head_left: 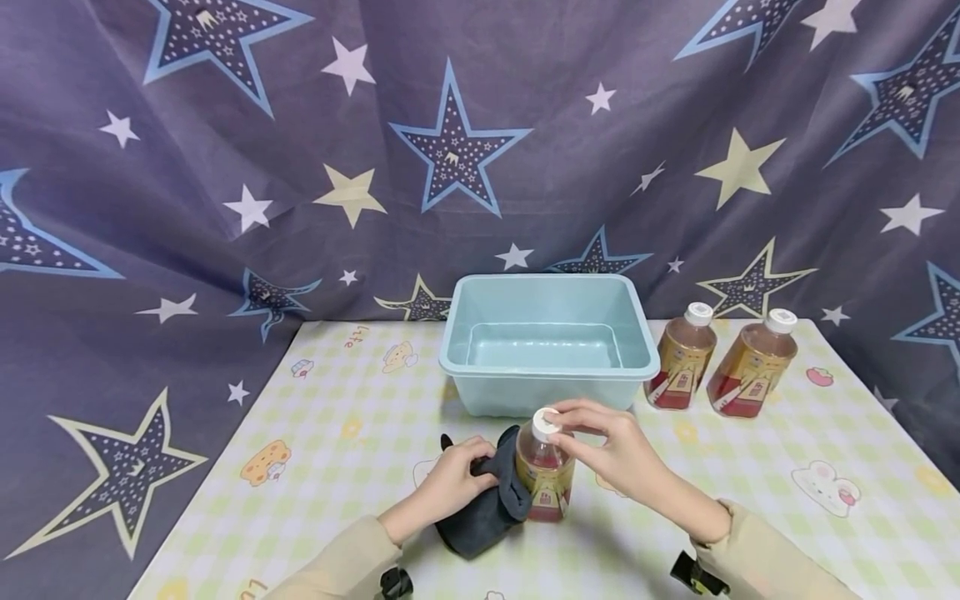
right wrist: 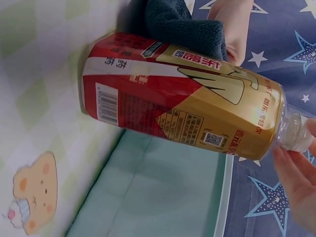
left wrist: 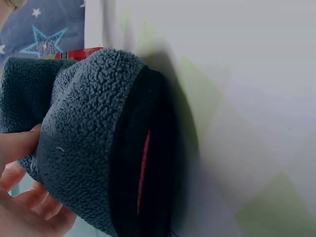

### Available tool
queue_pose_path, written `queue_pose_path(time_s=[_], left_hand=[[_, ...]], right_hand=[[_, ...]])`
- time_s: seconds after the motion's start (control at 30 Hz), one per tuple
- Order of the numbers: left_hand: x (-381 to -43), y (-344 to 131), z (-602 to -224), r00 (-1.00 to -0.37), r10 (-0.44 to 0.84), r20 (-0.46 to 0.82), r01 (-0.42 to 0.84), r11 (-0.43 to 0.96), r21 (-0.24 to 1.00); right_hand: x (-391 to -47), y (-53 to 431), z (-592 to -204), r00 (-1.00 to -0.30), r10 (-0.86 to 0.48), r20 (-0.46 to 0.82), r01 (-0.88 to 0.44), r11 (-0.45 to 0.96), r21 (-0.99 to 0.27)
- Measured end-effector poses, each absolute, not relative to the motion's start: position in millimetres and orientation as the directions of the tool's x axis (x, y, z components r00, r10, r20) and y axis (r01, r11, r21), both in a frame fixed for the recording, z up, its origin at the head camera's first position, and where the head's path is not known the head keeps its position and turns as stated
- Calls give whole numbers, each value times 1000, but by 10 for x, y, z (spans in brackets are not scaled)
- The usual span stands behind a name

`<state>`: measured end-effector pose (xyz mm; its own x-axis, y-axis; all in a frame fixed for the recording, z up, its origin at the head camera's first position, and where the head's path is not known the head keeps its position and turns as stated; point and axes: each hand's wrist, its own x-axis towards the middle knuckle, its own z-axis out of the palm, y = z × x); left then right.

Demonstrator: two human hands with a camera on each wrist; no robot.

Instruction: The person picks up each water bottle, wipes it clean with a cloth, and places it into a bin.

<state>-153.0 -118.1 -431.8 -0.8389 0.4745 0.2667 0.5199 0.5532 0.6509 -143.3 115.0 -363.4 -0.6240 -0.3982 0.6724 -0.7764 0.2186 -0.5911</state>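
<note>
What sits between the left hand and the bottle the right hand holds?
The dark grey cloth lies between the left hand and that bottle; the head view shows it.

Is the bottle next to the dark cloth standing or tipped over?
Standing up. The bottle rises from the table, its white cap on top.

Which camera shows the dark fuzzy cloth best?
The left wrist view: the cloth is so close that its bumpy fuzz shows. The head view shows it smaller, in the left hand; the right wrist view shows just part of it, beside the bottle.
</note>
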Motion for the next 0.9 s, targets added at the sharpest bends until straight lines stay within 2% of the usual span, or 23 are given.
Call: queue_pose_path(time_s=[0.27, 0.5, 0.7, 0.9], left_hand=[[-1538, -1290, -4345, -852, 461, 248, 487, 523, 700], [-1539, -1399, -4332, -852, 465, 240, 472, 483, 738], [-1536, -1460, -4295, -865, 443, 236, 452, 484, 749], [-1491, -1479, -4215, -880, 423, 216, 424, 493, 760]], right_hand=[[-1436, 1164, -3595, -633, -406, 659, -768, 224, -600], [-1447, 1141, -3515, -621, -407, 670, -783, 280, -556], [-1464, 1091, -3510, -600, -403, 691, -800, 316, -510], [-1472, 1057, -3541, -616, -383, 688, -787, 339, -516]])
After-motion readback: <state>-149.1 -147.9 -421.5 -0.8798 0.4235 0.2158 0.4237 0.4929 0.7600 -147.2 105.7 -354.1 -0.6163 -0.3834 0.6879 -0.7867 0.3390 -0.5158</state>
